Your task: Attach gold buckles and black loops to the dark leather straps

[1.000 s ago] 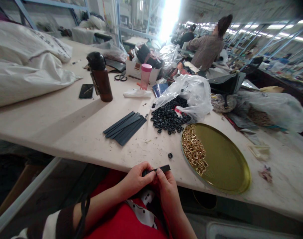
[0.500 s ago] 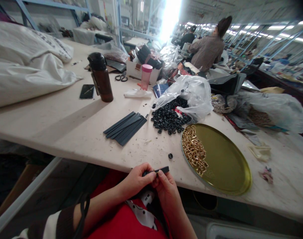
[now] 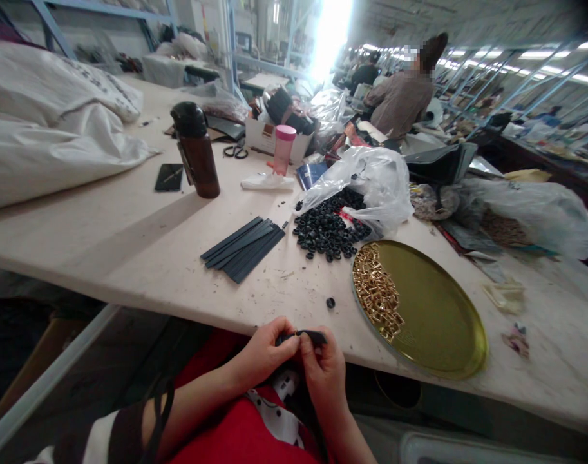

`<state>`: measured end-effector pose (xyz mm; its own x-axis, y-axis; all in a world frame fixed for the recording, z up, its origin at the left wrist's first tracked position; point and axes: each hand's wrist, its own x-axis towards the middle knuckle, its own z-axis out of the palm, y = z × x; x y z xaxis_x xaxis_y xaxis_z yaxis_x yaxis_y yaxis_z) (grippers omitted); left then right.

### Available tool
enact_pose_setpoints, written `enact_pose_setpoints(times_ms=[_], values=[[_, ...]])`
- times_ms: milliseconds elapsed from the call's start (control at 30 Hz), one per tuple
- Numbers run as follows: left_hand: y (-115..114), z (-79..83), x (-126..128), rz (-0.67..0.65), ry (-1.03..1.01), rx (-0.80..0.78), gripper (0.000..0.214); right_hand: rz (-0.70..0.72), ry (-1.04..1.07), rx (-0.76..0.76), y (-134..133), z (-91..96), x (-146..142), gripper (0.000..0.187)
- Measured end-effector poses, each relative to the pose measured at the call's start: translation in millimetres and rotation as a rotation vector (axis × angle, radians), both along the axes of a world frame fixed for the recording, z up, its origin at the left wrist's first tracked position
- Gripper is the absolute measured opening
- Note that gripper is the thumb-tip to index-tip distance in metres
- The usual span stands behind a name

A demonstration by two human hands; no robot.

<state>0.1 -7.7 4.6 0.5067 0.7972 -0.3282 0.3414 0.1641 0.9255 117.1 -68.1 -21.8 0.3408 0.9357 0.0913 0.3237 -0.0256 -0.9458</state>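
Just off the table's front edge, my left hand (image 3: 269, 345) and my right hand (image 3: 324, 364) meet around a black strap (image 3: 313, 336). Both are closed on it, thumbs on top. A small gold glint shows on the strap between the thumbs, most likely a buckle; my fingers hide the rest. One black loop (image 3: 330, 302) lies alone on the table beyond my right hand. To the right, a round gold tray (image 3: 438, 309) bears a heap of gold buckles (image 3: 377, 290) along its left side. Several flat black straps (image 3: 245, 248) lie stacked further back.
Many black loops (image 3: 327, 225) spill from a clear plastic bag (image 3: 378, 183). Behind stand a brown bottle (image 3: 197, 151), a pink-lidded cup (image 3: 284, 149) and a filled white box (image 3: 259, 136). A phone (image 3: 169, 177) and scissors (image 3: 235, 152) lie nearby. A person (image 3: 404, 100) works in the background.
My right hand has shifted its fingers up around the strap's free end, which stuck out further before. My left hand stays nearly in place.
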Motion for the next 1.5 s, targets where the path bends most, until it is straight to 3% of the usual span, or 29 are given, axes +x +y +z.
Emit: enact_pose_setpoints(times_ms=[233, 533, 667, 1000, 1500], values=[[-1.8, -2.2, -1.5, -0.002, -0.067, -0.028, 0.025, -0.001, 0.039, -0.024, 0.9, -1.8, -0.1, 0.016], [-2.0, -1.7, -2.4, 0.001, -0.109, -0.049, 0.029, 0.004, 0.376, -0.115, -1.3, -14.1, -3.8, 0.019], [-1.4, -3.9, -2.2, 0.001, -0.108, -0.063, 0.029, -0.010, 0.419, -0.123, -0.3, -15.2, -5.1, 0.020], [-1.9, -3.4, -1.9, 0.018, -0.065, -0.036, 0.030, -0.004, 0.075, -0.085, 3.0, -8.8, -4.3, 0.018], [-3.4, -16.3, -2.6, 0.029, -0.060, -0.032, 0.030, 0.039, -0.190, -0.055, 0.8, -15.1, -3.6, 0.017]])
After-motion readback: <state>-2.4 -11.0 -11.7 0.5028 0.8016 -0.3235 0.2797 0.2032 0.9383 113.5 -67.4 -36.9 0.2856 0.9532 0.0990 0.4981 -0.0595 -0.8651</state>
